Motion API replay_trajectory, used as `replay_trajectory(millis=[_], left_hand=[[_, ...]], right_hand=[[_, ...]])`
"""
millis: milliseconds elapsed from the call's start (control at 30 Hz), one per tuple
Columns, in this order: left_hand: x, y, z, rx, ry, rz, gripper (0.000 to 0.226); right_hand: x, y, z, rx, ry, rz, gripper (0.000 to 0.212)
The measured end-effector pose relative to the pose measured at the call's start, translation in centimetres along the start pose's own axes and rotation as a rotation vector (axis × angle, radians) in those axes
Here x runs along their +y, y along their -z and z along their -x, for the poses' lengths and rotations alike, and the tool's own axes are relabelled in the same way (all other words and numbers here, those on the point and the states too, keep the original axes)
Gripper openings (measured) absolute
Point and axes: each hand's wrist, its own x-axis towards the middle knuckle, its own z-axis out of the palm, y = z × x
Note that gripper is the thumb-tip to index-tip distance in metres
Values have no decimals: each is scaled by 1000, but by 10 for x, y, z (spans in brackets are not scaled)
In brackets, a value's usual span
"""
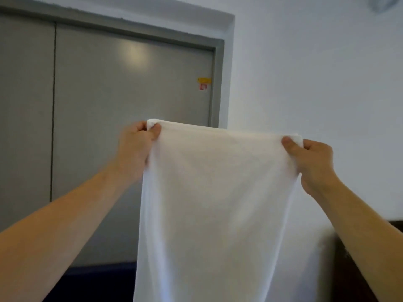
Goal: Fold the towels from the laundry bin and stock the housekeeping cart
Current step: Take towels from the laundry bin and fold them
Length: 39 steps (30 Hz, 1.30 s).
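Wall (316,73): white, plain, fills the right side and top of the view.

Doors (109,105): grey double panels in a grey frame, behind and to the left of the towel; a small yellow and red sticker (204,83) sits near the right edge.

Towel (218,203): white, one item, held up in the air in front of the doors and wall. Its top edge is stretched nearly level between both hands; the rest hangs straight down and runs out of the bottom of the view. It appears to hang doubled lengthwise, though this is not certain.

Left hand (136,147): fingers curled, thumb pressed on the front of the cloth, pinching the towel's upper left corner.

Right hand (311,160): same grip, thumb in front, pinching the upper right corner.

Bin, cart: neither in view; a dark shape at lower right cannot be identified.

Progress, judged: early for this towel. It is taken up and spread, the fold at most begun. Finishing the fold, placing it on the cart, and any remaining towels are left; the count done cannot be told.
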Motion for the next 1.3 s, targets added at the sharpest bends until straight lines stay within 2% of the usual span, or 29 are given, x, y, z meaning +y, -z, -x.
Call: replay_trajectory(millis=[33, 167, 333, 467, 633, 700, 900, 1067, 1300], left_hand=[[8, -19, 10, 4, -1, 21, 19], [30, -92, 48, -28, -20, 72, 13], [34, -176, 80, -77, 68, 154, 13], [22, -237, 96, -131, 106, 146, 13], [-12, -295, 100, -203, 172, 111, 12], [-31, -316, 98, -232, 199, 105, 10], [-111, -371, 68, -263, 254, 59, 10], [-186, -397, 43, -196, 329, 25, 5], [-239, -414, 33, -118, 369, -27, 3]], right_hand=[[-12, 23, -2, 3, 20, 0, 98], [-46, 112, -13, 37, 82, 0, 68], [-65, 200, -25, 99, 99, 74, 57], [-53, 253, -38, 143, 69, 141, 57], [-11, 299, -61, 198, 14, 203, 48], [13, 311, -72, 193, -10, 230, 51], [110, 322, -128, 145, -117, 231, 83], [195, 297, -182, 108, -203, 221, 44], [261, 286, -212, 74, -210, 168, 19]])
